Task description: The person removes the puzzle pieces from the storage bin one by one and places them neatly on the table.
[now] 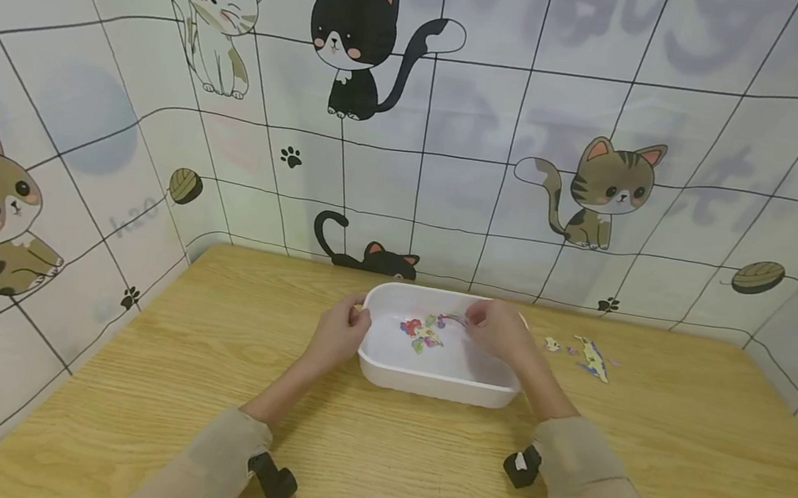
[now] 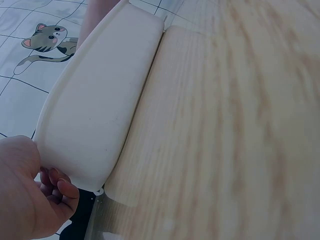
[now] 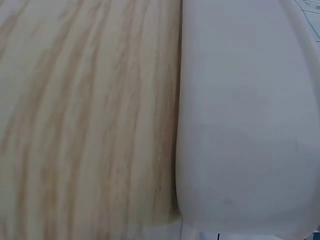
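Note:
A white plastic basin (image 1: pixel 435 387) stands on the wooden table. My left hand (image 1: pixel 339 330) grips its left rim, the thumb at the edge and the fingers curled against the wall, as the left wrist view shows. Inside lie several small colourful flat pieces (image 1: pixel 421 333), red, green, yellow and purple. My right hand (image 1: pixel 500 330) reaches over the basin's right part. Its fingertips pinch the end of a thin purple piece (image 1: pixel 454 318) above or on the basin floor; which one I cannot tell. In the right wrist view only the basin's outer wall (image 3: pixel 245 120) shows, and the hand is hidden.
On the wooden table (image 1: pixel 660 452), right of the basin, lie several more colourful scraps (image 1: pixel 592 359). A tiled backdrop with cartoon cats (image 1: pixel 355 33) rises behind the table and along its sides. Black wrist devices (image 1: pixel 274 478) sit by both sleeves.

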`<state>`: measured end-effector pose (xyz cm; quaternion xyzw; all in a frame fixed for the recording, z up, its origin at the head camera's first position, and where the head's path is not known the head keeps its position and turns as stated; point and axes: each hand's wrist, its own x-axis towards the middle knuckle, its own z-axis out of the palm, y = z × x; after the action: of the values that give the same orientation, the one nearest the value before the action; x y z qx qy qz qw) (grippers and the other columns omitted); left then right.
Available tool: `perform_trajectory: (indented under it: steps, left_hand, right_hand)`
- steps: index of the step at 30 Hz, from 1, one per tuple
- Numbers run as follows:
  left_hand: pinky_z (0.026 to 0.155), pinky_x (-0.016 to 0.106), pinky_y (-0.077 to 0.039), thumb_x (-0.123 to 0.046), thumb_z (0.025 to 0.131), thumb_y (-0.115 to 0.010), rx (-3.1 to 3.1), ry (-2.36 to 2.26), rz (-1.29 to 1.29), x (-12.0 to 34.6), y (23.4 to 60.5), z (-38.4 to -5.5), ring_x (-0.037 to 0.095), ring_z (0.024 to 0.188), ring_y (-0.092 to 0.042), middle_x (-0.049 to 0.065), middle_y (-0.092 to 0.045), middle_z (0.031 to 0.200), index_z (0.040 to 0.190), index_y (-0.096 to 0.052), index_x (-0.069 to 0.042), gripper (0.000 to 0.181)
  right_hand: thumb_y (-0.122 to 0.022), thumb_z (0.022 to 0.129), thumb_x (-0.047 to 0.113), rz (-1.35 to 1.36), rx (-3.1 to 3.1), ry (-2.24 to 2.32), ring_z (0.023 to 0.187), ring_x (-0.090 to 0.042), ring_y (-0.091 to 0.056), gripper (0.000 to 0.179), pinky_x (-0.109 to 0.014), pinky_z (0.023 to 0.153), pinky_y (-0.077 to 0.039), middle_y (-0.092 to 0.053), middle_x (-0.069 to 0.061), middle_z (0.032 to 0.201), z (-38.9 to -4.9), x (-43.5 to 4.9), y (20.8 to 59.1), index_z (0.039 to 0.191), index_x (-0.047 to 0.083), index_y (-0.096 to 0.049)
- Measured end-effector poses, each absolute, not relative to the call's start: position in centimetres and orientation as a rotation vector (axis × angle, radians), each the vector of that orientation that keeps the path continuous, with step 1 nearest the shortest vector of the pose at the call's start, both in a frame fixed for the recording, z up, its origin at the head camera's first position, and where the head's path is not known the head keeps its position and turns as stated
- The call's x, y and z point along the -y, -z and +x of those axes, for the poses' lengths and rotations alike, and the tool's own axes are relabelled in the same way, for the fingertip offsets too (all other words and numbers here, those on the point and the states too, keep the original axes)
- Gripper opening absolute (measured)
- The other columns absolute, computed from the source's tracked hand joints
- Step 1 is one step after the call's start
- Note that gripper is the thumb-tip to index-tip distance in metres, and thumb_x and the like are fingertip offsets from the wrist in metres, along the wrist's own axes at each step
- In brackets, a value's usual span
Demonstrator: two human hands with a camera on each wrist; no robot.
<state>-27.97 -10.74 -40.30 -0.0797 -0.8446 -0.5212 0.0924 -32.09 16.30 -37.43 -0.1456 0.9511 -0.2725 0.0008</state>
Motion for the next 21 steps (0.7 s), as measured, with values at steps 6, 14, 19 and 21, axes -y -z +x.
perform_trajectory:
  steps: [6, 14, 19, 21]
  left_hand:
    - [0.057, 0.025, -0.043, -0.009, 0.099, -0.051, 2.517, 1.543, -0.231, 10.84, 40.37, -27.91, 0.016, 0.065, -0.050, 0.007, -0.057, 0.077, 0.133, -0.057, 0.008, 0.038]
    - [0.056, 0.025, -0.042, -0.009, 0.099, -0.052, 2.514, 1.547, -0.235, 10.75, 40.23, -27.81, 0.015, 0.064, -0.049, 0.006, -0.054, 0.075, 0.133, -0.057, 0.008, 0.038]
    - [0.055, 0.025, -0.043, -0.007, 0.098, -0.052, 2.494, 1.552, -0.263, 10.61, 40.23, -27.75, 0.015, 0.063, -0.049, 0.007, -0.056, 0.074, 0.131, -0.057, 0.010, 0.037]
    - [0.055, 0.025, -0.043, -0.007, 0.098, -0.052, 2.492, 1.545, -0.268, 10.59, 40.30, -27.80, 0.015, 0.063, -0.049, 0.006, -0.055, 0.074, 0.131, -0.057, 0.009, 0.037]
  right_hand:
    - [-0.069, 0.089, 0.004, -0.445, -3.045, 0.737, 0.091, -0.028, -0.066, 0.014, -0.044, 0.086, -0.052, -0.072, -0.013, 0.098, -32.36, -15.78, 37.45, 0.102, -0.001, -0.073]
    - [-0.071, 0.088, 0.006, -0.429, -3.101, 0.635, 0.085, -0.025, -0.065, 0.010, -0.043, 0.082, -0.053, -0.072, -0.012, 0.094, -32.80, -15.47, 37.50, 0.095, 0.001, -0.075]
    - [-0.073, 0.087, 0.008, -0.417, -3.099, 0.614, 0.079, -0.022, -0.063, 0.005, -0.041, 0.077, -0.052, -0.071, -0.008, 0.089, -33.03, -15.68, 37.56, 0.090, 0.004, -0.074]
    - [-0.073, 0.086, 0.008, -0.432, -3.089, 0.625, 0.077, -0.021, -0.061, 0.003, -0.040, 0.075, -0.051, -0.070, -0.007, 0.086, -32.98, -15.84, 37.56, 0.088, 0.005, -0.073]
